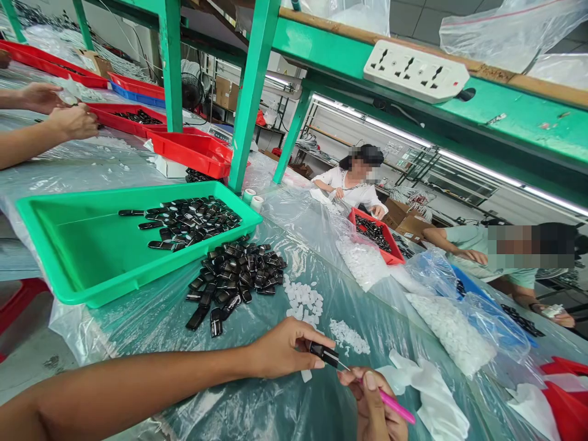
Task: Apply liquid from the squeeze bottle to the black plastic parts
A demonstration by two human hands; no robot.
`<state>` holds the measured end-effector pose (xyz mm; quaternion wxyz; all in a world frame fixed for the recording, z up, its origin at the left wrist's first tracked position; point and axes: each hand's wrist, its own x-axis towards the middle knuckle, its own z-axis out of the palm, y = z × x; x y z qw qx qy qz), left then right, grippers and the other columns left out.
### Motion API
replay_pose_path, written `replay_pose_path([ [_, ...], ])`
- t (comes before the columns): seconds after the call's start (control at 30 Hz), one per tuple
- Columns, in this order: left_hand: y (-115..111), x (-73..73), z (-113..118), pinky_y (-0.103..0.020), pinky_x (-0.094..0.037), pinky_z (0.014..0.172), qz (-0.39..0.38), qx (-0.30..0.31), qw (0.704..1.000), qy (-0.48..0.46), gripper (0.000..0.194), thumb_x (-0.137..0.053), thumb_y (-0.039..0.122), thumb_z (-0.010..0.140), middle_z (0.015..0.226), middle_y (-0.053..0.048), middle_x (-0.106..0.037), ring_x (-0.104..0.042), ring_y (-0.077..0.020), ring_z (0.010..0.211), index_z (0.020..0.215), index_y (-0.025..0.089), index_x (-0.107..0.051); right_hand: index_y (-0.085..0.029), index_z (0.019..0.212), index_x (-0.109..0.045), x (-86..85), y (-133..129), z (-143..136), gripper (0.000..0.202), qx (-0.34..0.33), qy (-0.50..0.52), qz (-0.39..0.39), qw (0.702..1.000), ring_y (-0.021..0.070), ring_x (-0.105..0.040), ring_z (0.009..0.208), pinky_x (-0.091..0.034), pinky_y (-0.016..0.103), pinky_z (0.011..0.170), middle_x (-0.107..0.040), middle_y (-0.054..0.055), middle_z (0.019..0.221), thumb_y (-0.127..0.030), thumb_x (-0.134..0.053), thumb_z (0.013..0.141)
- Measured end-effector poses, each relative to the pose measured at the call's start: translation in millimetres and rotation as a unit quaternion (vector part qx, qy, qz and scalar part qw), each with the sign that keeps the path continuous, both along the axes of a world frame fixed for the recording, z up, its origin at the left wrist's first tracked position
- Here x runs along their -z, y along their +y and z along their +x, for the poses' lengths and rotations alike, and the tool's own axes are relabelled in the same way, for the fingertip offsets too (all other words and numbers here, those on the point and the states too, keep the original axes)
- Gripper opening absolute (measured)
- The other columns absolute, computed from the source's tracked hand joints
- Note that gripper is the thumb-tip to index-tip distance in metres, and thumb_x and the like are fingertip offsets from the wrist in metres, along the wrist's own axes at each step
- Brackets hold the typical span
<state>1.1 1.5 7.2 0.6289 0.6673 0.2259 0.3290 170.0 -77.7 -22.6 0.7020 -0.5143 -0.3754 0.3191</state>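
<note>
My left hand point(290, 350) is closed around one end of a small glossy black plastic part point(324, 354), holding it above the table. In my right hand point(374, 398), a slim pink-handled tool point(395, 407) with a thin metal tip is pinched between thumb and fingers. The tip meets the free end of the black part; whether it goes inside I cannot tell. Behind my hands lies a heap of similar black parts point(236, 275). Small white pieces point(303, 301) and a pile of tinier white bits point(349, 335) lie close by.
A green tray point(105, 269) with more black parts stands at the left. Plastic sheeting covers the table. White cloth-like scraps point(434, 398) and a bag of white pieces point(452, 331) lie rightward. Green shelf posts point(252, 92) rise ahead. Other people's hands point(68, 116) work left and across.
</note>
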Motion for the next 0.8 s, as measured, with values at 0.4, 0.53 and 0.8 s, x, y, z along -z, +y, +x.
replay_pose_path([
  [0.4,1.1,4.2,-0.4,-0.021,-0.044,0.061,0.055,-0.01,0.998,0.034,0.038,-0.065,0.033,0.075,0.088,-0.008,-0.065,-0.059,-0.0179,0.075,0.11,0.019,-0.066,-0.02,0.068,-0.062,-3.1,-0.9,-1.0,0.028,-0.016,0.001,-0.023,1.0,0.0152,-0.057,0.062,-0.047,0.031,0.066,-0.059,-0.001,0.062,-0.045,-0.059,0.078],
  [0.53,1.0,4.1,-0.5,-0.021,-0.044,0.062,0.055,-0.009,0.998,0.038,0.038,-0.065,0.032,0.075,0.089,-0.008,-0.065,-0.059,-0.0182,0.075,0.11,0.018,-0.066,-0.02,0.068,-0.061,-3.2,-0.6,-1.7,0.027,-0.014,0.001,-0.031,0.999,0.0156,-0.057,0.061,-0.047,0.03,0.065,-0.059,-0.001,0.062,-0.045,-0.059,0.078],
  [0.8,0.6,1.3,-1.3,-0.022,-0.044,0.061,0.053,0.019,0.998,0.039,0.036,-0.061,0.031,0.078,0.097,-0.007,-0.068,-0.061,-0.0188,0.077,0.112,0.019,-0.064,-0.018,0.066,-0.062,-7.3,-1.7,-1.1,0.028,0.005,-0.026,-0.014,1.0,0.0173,-0.057,0.061,-0.047,0.031,0.062,-0.06,0.0,0.061,-0.044,-0.061,0.077],
])
